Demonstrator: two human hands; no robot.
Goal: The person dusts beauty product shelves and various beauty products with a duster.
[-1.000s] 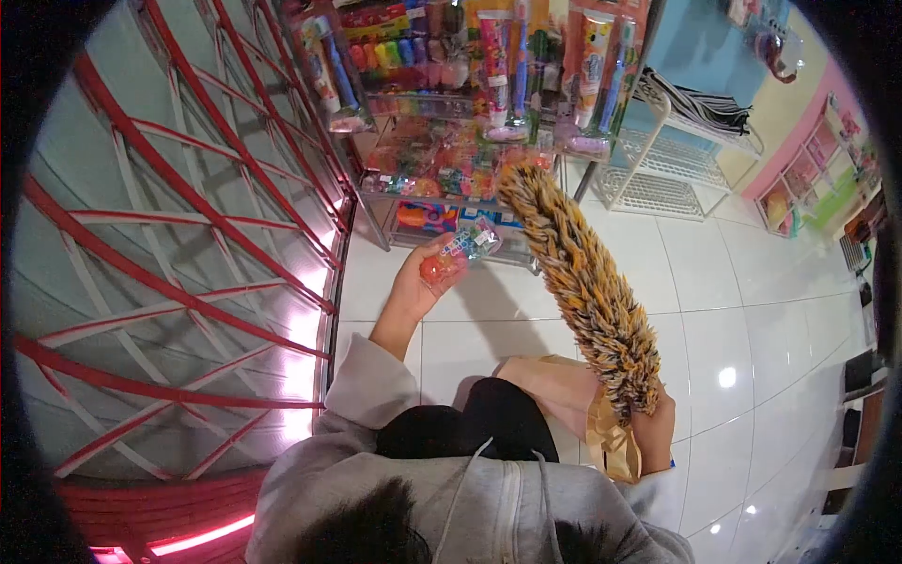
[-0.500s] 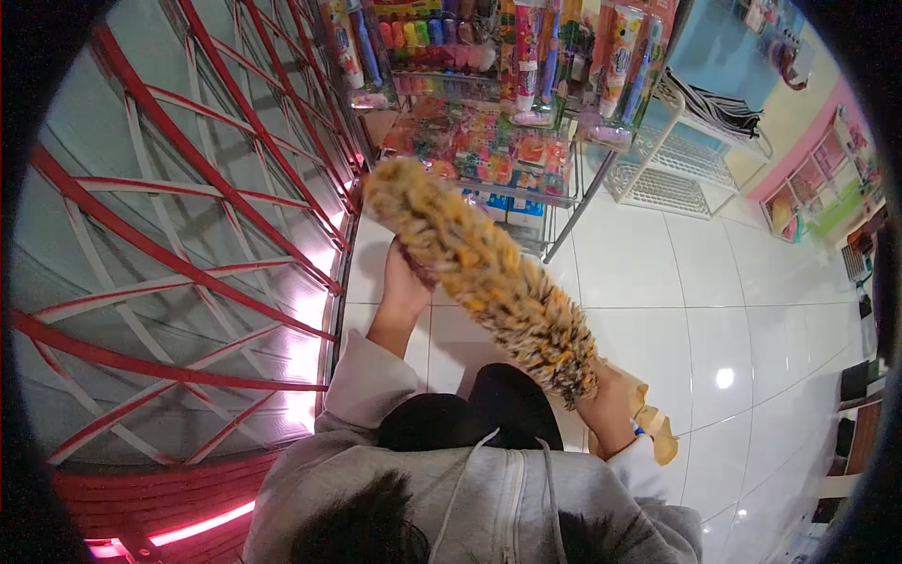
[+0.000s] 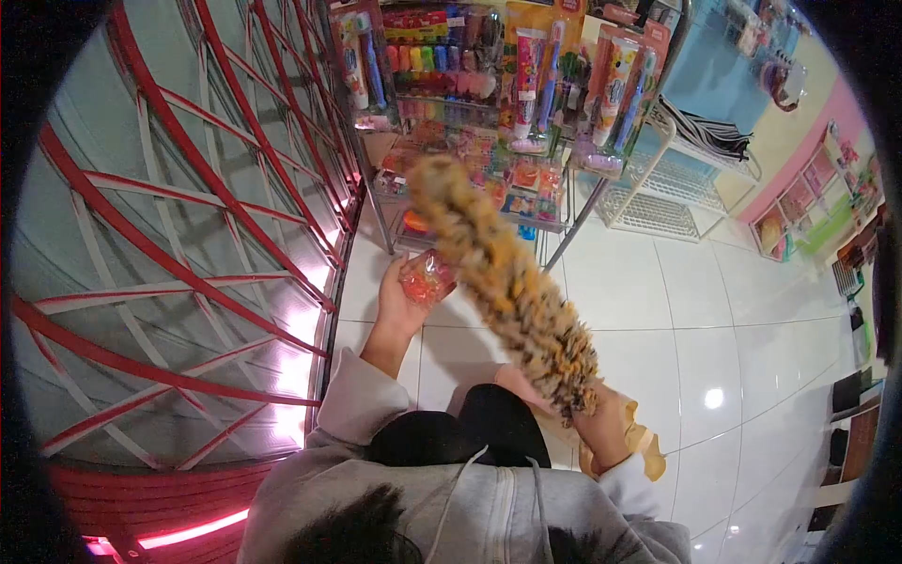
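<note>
Your left hand [image 3: 399,305] grasps a small orange packet [image 3: 427,277] near the toy rack [image 3: 470,141]. Your right hand [image 3: 601,428] is clenched around a fluffy duster [image 3: 503,282], which tilts across the packet.

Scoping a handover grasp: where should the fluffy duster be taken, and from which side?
Its narrow lower end, where the right hand closes around it; the handle itself is hidden. Elsewhere the duster is soft, bulky fluff, probably no firm hold. It slants up and away from the body, so come in low, from the open tiled floor side.
</note>
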